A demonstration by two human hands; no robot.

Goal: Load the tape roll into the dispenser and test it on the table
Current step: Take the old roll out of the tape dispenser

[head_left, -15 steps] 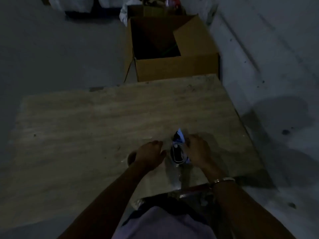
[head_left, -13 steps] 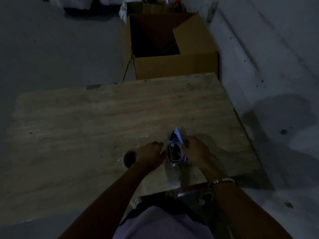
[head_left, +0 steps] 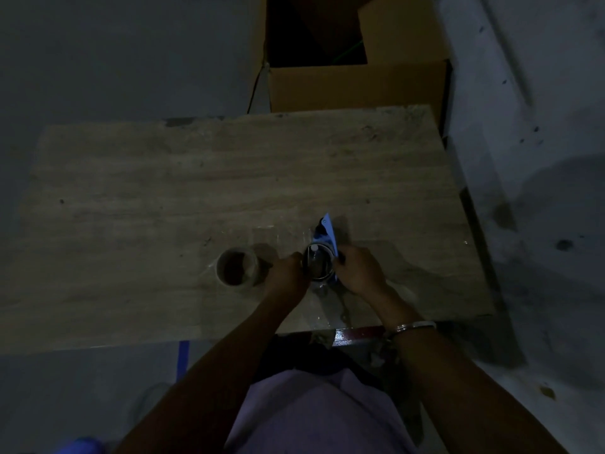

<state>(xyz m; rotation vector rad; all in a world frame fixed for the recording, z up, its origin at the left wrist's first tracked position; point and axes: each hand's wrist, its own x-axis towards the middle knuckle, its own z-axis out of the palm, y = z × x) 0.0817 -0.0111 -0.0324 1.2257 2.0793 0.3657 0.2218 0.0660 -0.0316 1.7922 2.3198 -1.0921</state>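
Observation:
A blue tape dispenser (head_left: pixel 325 232) stands near the front of the wooden table (head_left: pixel 196 178), with a clear tape roll (head_left: pixel 317 264) seated in it. My left hand (head_left: pixel 288 276) grips the roll's left side. From the right, my right hand (head_left: pixel 358 270) holds the dispenser body. A second roll of tape (head_left: pixel 236 267) lies flat on the table just left of my left hand, untouched. The light is dim, so the dispenser's lower parts are hard to make out.
An open cardboard box (head_left: pixel 357 86) stands on the floor behind the table's far edge. A grey wall (head_left: pixel 530 126) runs close along the table's right side. A strip of blue tape (head_left: pixel 183 358) marks the floor by the near edge.
The camera has tilted down, and the second tape roll is now fully uncovered left of my left hand. Both hands stay on the dispenser and roll.

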